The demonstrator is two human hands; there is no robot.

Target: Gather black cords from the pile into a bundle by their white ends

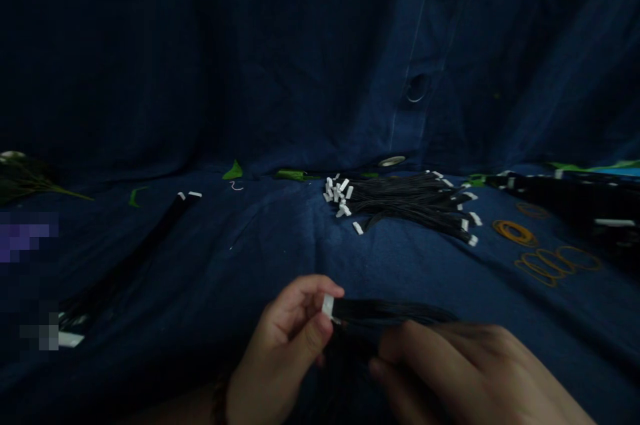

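Near the bottom middle, my left hand (287,338) pinches a white connector (327,306) between thumb and index finger. Black cables (385,310) run from that connector to the right, passing behind my other hand. My right hand (450,362) is closed, its fingertips on dark strands below those cables; shadow hides part of this hold. Beyond both hands lies a bundle of black cables (400,202), with white connectors at both ends.
Dark blue cloth (260,232) covers the surface and hangs behind it. Yellow rubber bands (515,232) lie at the right, beside a dark pile of cables (560,195). Another black cable bundle (145,245) lies at the left. Green leaf-like scraps (233,170) lie along the back.
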